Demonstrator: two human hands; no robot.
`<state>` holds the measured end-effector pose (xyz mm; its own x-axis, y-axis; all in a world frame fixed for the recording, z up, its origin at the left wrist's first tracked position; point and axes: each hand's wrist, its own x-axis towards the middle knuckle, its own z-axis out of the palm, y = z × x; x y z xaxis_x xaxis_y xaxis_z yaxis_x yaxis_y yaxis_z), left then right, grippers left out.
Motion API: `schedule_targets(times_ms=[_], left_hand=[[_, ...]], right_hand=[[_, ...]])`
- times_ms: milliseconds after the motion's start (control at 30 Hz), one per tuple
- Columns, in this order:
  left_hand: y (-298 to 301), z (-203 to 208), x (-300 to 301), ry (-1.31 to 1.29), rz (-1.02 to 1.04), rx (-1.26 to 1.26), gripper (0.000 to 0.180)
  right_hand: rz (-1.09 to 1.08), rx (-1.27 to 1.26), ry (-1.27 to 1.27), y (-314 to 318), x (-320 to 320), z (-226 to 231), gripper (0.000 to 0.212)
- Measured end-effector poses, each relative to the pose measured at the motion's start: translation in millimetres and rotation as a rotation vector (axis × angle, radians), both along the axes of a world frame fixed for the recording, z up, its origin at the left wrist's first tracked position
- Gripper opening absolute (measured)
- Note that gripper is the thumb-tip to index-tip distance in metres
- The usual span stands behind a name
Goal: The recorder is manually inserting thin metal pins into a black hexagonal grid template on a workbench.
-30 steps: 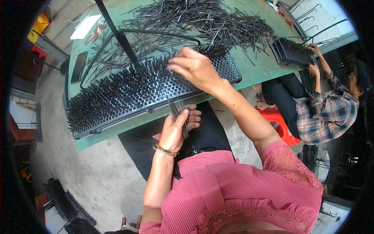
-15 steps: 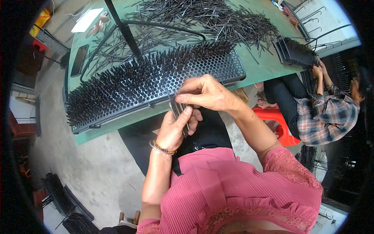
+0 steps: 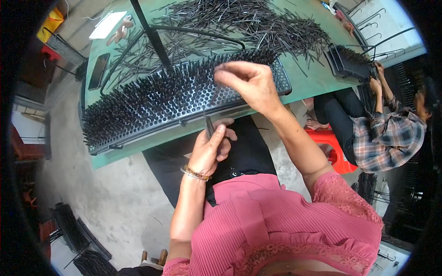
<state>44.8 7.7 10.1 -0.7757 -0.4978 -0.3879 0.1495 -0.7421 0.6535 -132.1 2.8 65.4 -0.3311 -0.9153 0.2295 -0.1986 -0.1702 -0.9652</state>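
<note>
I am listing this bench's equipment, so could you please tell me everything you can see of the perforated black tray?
The perforated black tray is long and glossy, perhaps metal or plastic, with rows of round holes. Dark sticks stand packed across much of it; holes show bare along its near side and right end. Small tabs jut from its near edge. It rests along the near edge of the green table. The right hand is over its right part; contact is unclear.

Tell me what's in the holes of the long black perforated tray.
Dark thin strips stand packed in much of the tray; bare holes show at its right end. Some holes cannot be seen: the right hand and the crowded strips cover them.
</note>
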Motion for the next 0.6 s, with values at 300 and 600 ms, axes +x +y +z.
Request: schedule_targets(times_ms=[300, 600], left_hand=[[0, -11, -2, -0.061, 0.114, 0.078, 0.027], [1, -14, 2, -0.037, 0.044, 0.063, 0.026]], right_hand=[[-0.087, -0.158, 0.305, -32, 5, -21, 0.018], [-0.041, -0.23, 0.385, -33, 6, -17, 0.016]])
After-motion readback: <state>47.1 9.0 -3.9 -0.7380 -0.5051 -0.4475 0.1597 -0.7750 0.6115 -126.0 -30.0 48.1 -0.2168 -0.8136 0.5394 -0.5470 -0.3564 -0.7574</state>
